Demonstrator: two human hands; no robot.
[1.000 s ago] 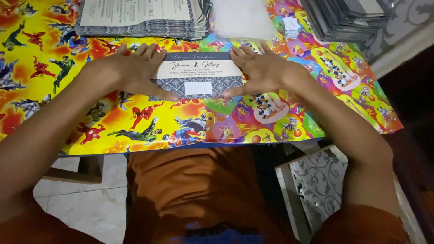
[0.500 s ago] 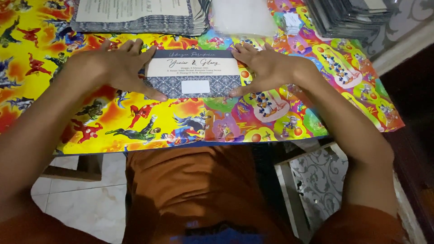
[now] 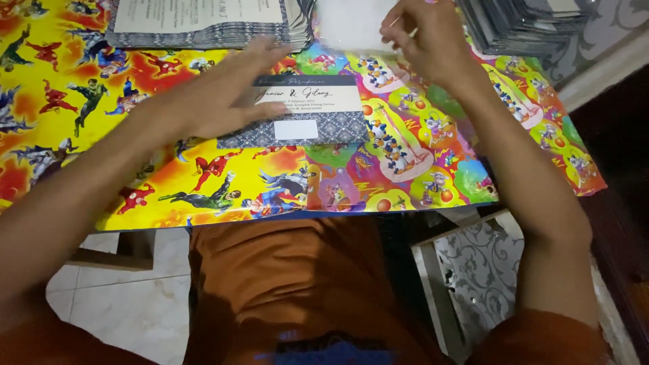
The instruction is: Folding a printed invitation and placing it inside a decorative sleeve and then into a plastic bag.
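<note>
Seen from the head camera, the person's left hand (image 3: pixel 220 94) lies flat and open, palm down, on the left part of a folded card (image 3: pixel 304 115), pressing it against the table. That card is grey-blue with a patterned lower band, a pale panel of script across its top and a small blank white label at its middle; it sits near the centre of the table, tilted slightly. Its right half is uncovered.

Further back, the right hand (image 3: pixel 422 34) is at the far edge of the table, fingers curled and pinching the edge of a clear plastic sleeve (image 3: pixel 348 27) that lies on a small pile there. This hand is well apart from the card.

Beneath everything is a bright cartoon-printed table cover (image 3: pixel 81 135), yellow and red on the left, many-coloured on the right. At the far left is a stack of printed sheets with patterned borders (image 3: pixel 203 20), just beside the plastic sleeve. At the far right a second stack of dark cards (image 3: pixel 520 23) reaches the table's corner. Below the table edge the person's orange clothing (image 3: pixel 284 284) shows, with pale floor tiles (image 3: pixel 128 311) to the left.
</note>
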